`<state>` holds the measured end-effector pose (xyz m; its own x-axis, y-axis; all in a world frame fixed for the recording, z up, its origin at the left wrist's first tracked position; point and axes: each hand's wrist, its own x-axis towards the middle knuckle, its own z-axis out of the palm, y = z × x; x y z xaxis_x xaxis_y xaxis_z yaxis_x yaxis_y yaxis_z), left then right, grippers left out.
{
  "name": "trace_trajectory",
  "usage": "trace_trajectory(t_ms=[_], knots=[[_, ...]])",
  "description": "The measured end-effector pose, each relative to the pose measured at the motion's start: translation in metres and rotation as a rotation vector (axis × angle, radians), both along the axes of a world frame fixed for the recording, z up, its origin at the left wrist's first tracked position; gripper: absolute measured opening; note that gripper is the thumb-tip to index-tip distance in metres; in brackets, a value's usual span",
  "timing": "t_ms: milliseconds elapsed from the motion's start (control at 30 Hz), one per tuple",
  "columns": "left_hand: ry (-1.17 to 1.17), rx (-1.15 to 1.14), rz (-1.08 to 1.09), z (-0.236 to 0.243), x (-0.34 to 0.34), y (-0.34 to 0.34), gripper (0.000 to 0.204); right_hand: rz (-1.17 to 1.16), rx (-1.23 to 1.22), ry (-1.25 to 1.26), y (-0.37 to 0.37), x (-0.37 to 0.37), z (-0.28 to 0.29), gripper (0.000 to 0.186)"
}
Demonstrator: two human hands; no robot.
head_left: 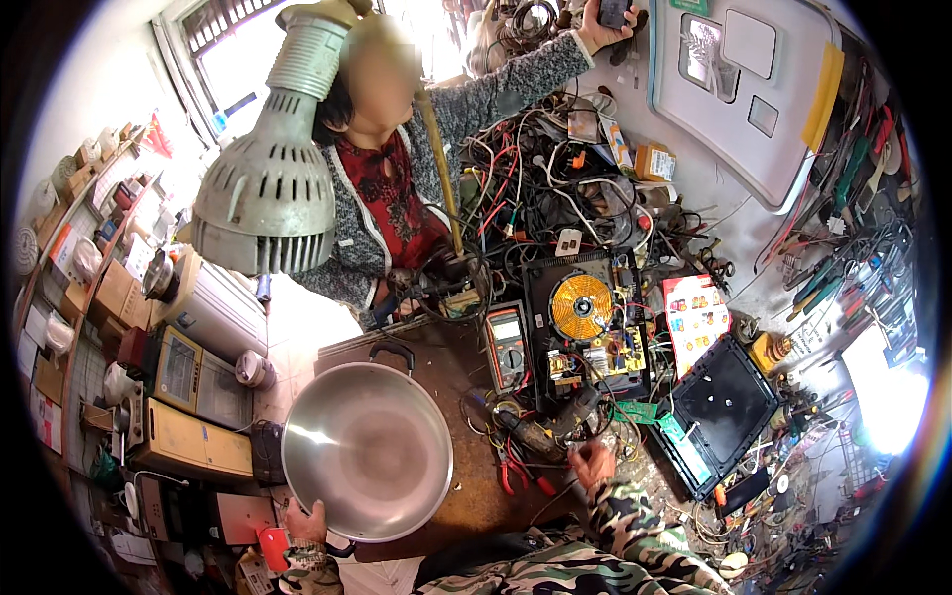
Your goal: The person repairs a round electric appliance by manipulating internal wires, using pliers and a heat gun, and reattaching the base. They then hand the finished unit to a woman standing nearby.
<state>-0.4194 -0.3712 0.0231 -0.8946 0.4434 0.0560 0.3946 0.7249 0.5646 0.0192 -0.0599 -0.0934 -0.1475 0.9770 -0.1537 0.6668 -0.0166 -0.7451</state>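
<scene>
A large shiny steel wok [367,451] with two dark loop handles rests on the brown workbench [474,466]. My left hand [303,522] is closed on its near left rim, thumb over the edge. My right hand [593,464] is curled at the bench, right of the wok; what its fingers hold, if anything, cannot be made out. Just beyond it lies a worn, dark power tool [540,431], with red-handled pliers [512,474] to its left. Farther back sits an opened induction cooker [585,322] with its round copper coil showing, beside a grey multimeter [507,349].
A black cover panel [719,402] leans at the right near a green circuit board [635,411]. Tangled cables [555,169] heap up behind. A large lamp [268,188] hangs at upper left. Across the bench a person [382,198] raises a phone [614,13].
</scene>
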Motion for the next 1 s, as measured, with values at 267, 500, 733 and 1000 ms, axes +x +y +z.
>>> trace_trajectory(t_ms=[267, 500, 733, 1000], knots=[[-0.086, 0.040, 0.002, 0.008, 0.001, 0.008, 0.034, 0.285, -0.137, -0.121, -0.079, -0.024, -0.066, 0.039], [-0.038, 0.001, 0.021, 0.002, 0.000, 0.005, 0.034, 0.283, -0.027, -0.112, -0.078, -0.025, -0.069, 0.029], [-0.048, 0.067, -0.018, 0.002, 0.000, 0.004, 0.032, 0.297, -0.062, -0.141, -0.072, -0.026, -0.063, 0.035], [-0.066, 0.037, -0.001, 0.010, 0.005, 0.009, 0.033, 0.251, -0.107, -0.055, -0.068, -0.023, -0.073, 0.034]])
